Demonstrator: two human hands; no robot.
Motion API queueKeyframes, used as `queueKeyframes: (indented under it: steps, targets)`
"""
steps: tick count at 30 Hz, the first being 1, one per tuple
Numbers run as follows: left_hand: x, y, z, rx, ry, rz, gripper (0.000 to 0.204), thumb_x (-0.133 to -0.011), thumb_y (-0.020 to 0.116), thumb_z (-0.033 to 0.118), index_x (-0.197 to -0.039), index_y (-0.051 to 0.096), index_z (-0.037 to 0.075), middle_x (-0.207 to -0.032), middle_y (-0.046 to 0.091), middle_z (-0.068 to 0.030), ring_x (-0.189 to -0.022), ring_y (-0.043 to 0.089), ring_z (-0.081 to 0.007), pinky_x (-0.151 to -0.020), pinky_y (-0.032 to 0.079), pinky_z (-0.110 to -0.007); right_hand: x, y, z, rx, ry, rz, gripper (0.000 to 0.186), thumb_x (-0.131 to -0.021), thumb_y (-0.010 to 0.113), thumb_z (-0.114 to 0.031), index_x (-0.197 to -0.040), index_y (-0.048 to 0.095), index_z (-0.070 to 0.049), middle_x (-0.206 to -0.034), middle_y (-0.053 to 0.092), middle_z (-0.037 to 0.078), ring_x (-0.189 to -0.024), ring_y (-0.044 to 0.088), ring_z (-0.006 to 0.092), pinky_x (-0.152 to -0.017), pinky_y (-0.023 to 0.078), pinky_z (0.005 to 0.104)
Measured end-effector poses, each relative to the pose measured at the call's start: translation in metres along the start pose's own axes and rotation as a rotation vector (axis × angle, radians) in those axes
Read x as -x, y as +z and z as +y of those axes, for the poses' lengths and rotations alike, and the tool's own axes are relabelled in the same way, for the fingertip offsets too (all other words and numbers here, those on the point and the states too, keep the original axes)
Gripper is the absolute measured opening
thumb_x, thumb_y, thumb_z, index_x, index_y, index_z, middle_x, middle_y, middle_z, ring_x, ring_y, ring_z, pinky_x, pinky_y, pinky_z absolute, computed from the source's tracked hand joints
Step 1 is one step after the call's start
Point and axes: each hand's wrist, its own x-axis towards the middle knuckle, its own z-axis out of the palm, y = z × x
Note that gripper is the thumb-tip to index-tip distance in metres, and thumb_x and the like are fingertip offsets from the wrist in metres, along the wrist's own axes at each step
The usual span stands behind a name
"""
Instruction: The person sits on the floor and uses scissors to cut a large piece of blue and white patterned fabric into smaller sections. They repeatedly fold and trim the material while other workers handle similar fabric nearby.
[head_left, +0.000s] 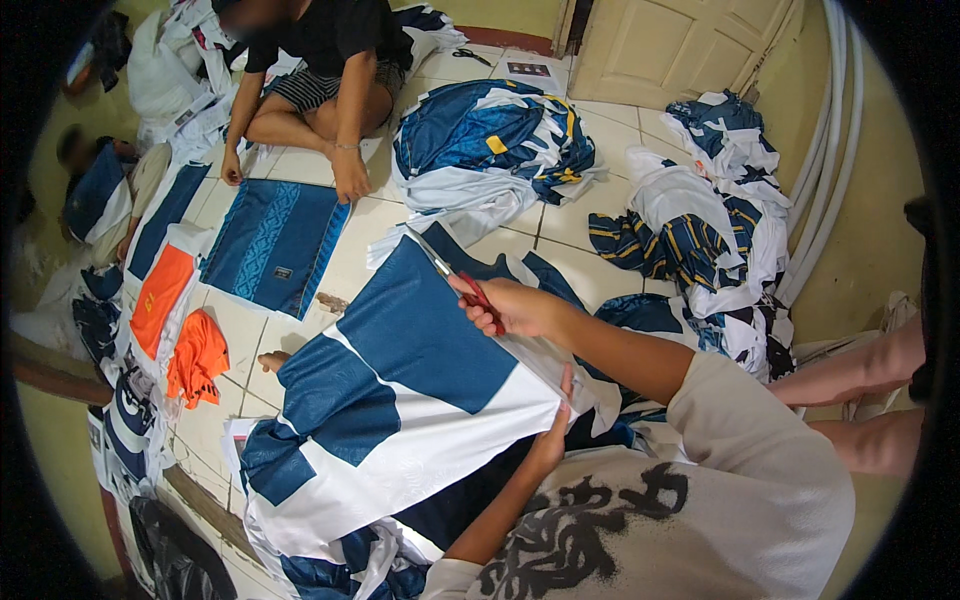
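Note:
My right hand [495,306] grips red-handled scissors [474,293]; their steel blades lie along the top edge of a large teal-and-white fabric panel [420,335]. My left hand [552,430] holds the panel's white edge at its lower right, with part of the fingers hidden by the cloth. More dark navy cloth [455,495] lies bunched beneath the panel. Bare toes [270,362] show just past its left edge.
Across from me a person [320,100] sits over a patterned teal panel [265,250]; another person [105,170] sits at left. Fabric piles [490,150] [700,240] and orange pieces [195,360] lie around. A door [640,50] and white pipes [830,150] stand behind; bare legs [860,440] show at right.

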Motion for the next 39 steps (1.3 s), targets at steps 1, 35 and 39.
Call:
queueKeyframes:
  steps: [1, 35, 39]
  targets:
    - [0.001, 0.001, 0.002, -0.059, -0.017, -0.045, 0.064, -0.104, 0.027, 0.046, -0.156, 0.002, 0.017, -0.16, 0.009, -0.0134, -0.146, 0.014, -0.0254, -0.118, 0.008, -0.037, -0.004, -0.002, -0.002, 0.004, -0.029, -0.007, 0.045, -0.087, 0.066, -0.054, -0.079, 0.046, -0.015, -0.06, 0.04, -0.008, -0.048, 0.036, 0.002, -0.045, 0.028, 0.0187]
    - [-0.004, -0.004, 0.032, -0.572, -0.125, -0.408, 0.057, -0.105, 0.023, 0.047, -0.155, 0.017, 0.022, -0.156, 0.025, -0.0157, -0.141, 0.028, -0.0293, -0.116, 0.019, -0.033, 0.041, 0.013, 0.036, 1.12, -0.255, -0.392, 0.021, -0.088, 0.064, -0.022, -0.099, 0.059, -0.004, -0.072, 0.062, 0.006, -0.062, 0.061, 0.0162, -0.056, 0.047, 0.0311]
    - [0.01, -0.006, 0.044, -0.594, -0.201, -0.272, 0.058, -0.1, 0.046, 0.046, -0.139, 0.043, 0.003, -0.138, 0.05, -0.0167, -0.128, 0.047, -0.0282, -0.107, 0.038, -0.037, 0.069, 0.005, 0.066, 1.385, -0.129, -0.605, 0.029, -0.079, 0.071, -0.021, -0.098, 0.06, -0.002, -0.082, 0.066, 0.013, -0.07, 0.063, 0.0234, -0.065, 0.048, 0.0362]
